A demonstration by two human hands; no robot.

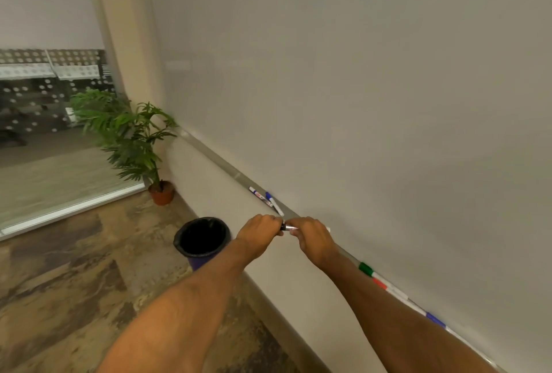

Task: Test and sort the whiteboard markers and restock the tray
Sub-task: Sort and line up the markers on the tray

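Whiteboard (358, 89): blank above the tray (227, 171). Potted plant (131, 139) stands past the tray's far end. Black-lined bin (201, 238) sits on the floor below the tray, probably placed there to take dead pens.

Hands meet just over the tray's middle. Left hand (260, 230) has its fingers curled round the dark cap end of one marker (286, 227). Right hand (310, 236) has its fingers clamped on the barrel. Grip suits pulling apart or pushing together; cannot tell which.

Two blue-capped markers (268, 198) lie farther along the tray. Green marker (366, 268), red marker (380, 284) and blue marker (434, 319) lie in line at the near end. Barrel print illegible.

An office: wall-wide whiteboard (358, 89) with marker tray (227, 168), glass partition (44, 148), potted plant (131, 145).
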